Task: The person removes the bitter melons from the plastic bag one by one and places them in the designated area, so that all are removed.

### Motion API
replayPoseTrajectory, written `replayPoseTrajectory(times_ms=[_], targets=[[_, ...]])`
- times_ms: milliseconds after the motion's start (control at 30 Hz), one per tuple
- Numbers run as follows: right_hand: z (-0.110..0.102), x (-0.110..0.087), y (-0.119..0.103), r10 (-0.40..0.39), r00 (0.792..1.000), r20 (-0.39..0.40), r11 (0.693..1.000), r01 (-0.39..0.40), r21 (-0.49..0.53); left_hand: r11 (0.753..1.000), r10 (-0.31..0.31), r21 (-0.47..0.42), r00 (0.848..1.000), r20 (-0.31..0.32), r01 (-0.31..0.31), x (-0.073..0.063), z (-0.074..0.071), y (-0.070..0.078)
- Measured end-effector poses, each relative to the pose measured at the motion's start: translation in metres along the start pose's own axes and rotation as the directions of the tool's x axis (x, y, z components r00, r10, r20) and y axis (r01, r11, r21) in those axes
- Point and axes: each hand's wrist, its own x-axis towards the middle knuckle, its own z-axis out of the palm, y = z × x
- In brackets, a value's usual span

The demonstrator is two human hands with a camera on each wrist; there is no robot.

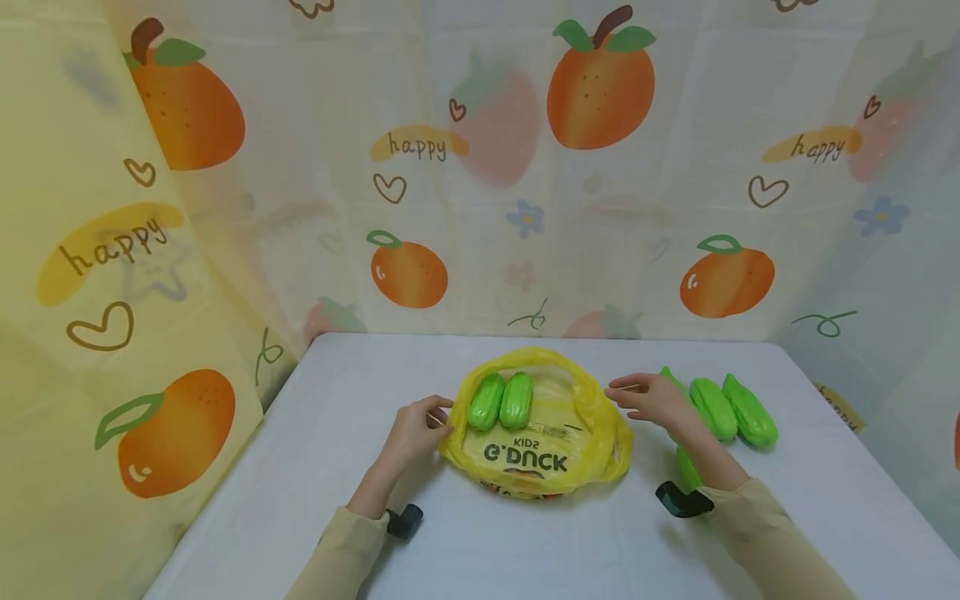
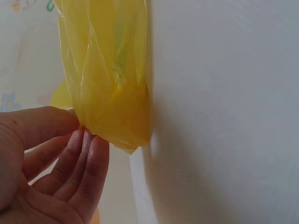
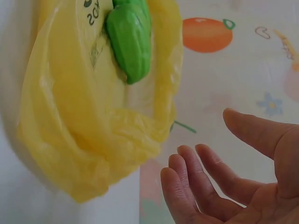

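Observation:
A yellow plastic bag (image 1: pixel 525 462) with its mouth spread wide stands in the middle of the table; two glossy green gourd-like vegetables (image 1: pixel 515 402) lie inside at its left. My left hand (image 1: pixel 411 432) is at the bag's left side, where the left wrist view shows thumb and fingertips pinching the bag's edge (image 2: pixel 112 112). Beside the bag's right rim is my right hand (image 1: pixel 660 402), its fingers apart and holding nothing. In the right wrist view a gap separates the right hand (image 3: pixel 224 182) from the plastic.
Several more green vegetables (image 1: pixel 750 412) lie to the right, partly hidden behind the right hand and forearm. The white table (image 1: pixel 300 467) meets fruit-printed curtains (image 1: pixel 480 275) at the back and sides. A dark camera (image 1: pixel 684 500) sits on the right wrist.

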Motion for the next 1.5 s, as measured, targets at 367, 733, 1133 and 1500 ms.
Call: replayPoseTrajectory(times_ms=[367, 733, 1133, 1500], targets=[[0.035, 0.022, -0.016, -0.006, 1.000, 0.015, 0.997, 0.005, 0.073, 1.000, -0.004, -0.001, 1.000, 0.005, 0.004, 0.001, 0.000, 0.000], [0.064, 0.040, -0.031, 0.001, 0.999, 0.038, 0.997, -0.004, 0.082, 1.000, 0.004, 0.004, 1.000, 0.001, -0.004, 0.000, 0.000, 0.000], [0.091, 0.066, -0.036, 0.049, 0.998, 0.048, 0.992, -0.055, 0.115, 1.000, 0.005, 0.010, 1.000, 0.005, -0.005, 0.000, 0.001, -0.001], [0.106, 0.082, -0.026, 0.109, 0.992, 0.062, 0.989, -0.114, 0.090, 1.000, 0.002, -0.007, 1.000, 0.007, -0.002, 0.000, 0.000, 0.000]])
